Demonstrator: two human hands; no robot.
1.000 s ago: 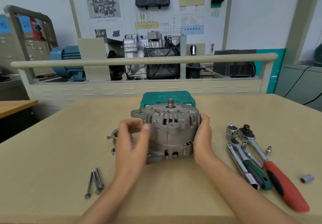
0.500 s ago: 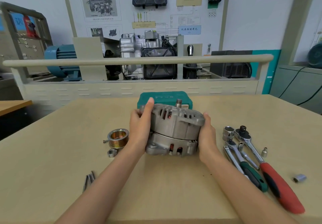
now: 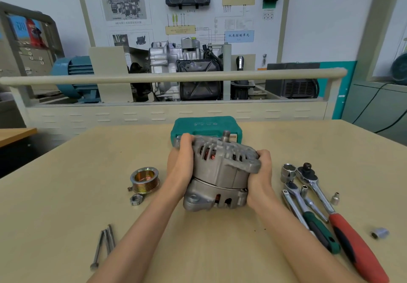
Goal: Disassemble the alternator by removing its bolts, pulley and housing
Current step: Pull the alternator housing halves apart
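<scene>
Two hands (image 3: 179,168) gripping alternator (image 3: 220,172), three bolts (image 3: 103,245)

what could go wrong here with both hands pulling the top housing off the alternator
1. The left hand and right hand grip only the upper half of the grey cast-metal alternator; if it frees suddenly, the lower half may drop onto the beige table.
2. A jerk rightward could scatter the chrome sockets and the red-handled ratchet lying close by.
3. Copper windings show through the vents; tilted prying might scrape them.
</scene>
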